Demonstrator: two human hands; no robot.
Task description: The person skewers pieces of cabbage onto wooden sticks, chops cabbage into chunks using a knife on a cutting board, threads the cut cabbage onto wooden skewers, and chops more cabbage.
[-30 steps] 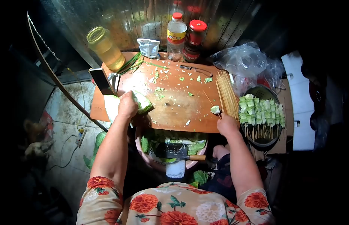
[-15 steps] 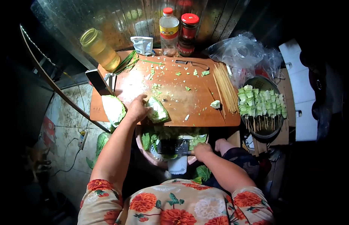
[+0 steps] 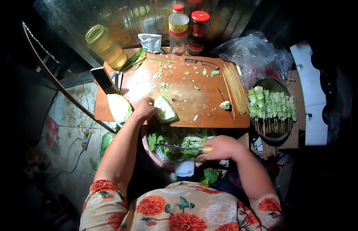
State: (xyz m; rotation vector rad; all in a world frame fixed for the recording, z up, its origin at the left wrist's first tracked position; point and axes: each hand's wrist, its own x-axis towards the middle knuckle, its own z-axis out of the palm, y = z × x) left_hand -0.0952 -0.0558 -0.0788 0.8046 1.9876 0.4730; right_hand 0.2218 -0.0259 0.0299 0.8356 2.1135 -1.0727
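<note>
On the wooden board (image 3: pixel 148 82), my left hand (image 3: pixel 144 109) has its fingers curled on the left edge of a cut cabbage piece (image 3: pixel 166 110). A second cabbage piece (image 3: pixel 119 107) lies just left of that wrist. My right hand (image 3: pixel 224 148) is closed round the wooden handle of a cleaver (image 3: pixel 179 147). The blade points left over a basin (image 3: pixel 149 153) and is seen nearly edge-on. Cut cabbage leaves (image 3: pixel 184 135) fill the basin below the board's front edge.
A phone (image 3: pixel 103 80) leans at the board's left. Behind stand a jar of yellow liquid (image 3: pixel 106 48), a clear bottle (image 3: pixel 178 30) and red-lidded jars (image 3: pixel 199 25). Bamboo skewers (image 3: pixel 235 88) and a peeler (image 3: pixel 202 62) lie on the board. Skewered cabbage (image 3: pixel 272 104) rests at right.
My right hand has risen with the cleaver, and the blade has turned from broad side to nearly edge-on. My left hand stays at the cabbage piece. The whole view has shifted slightly.
</note>
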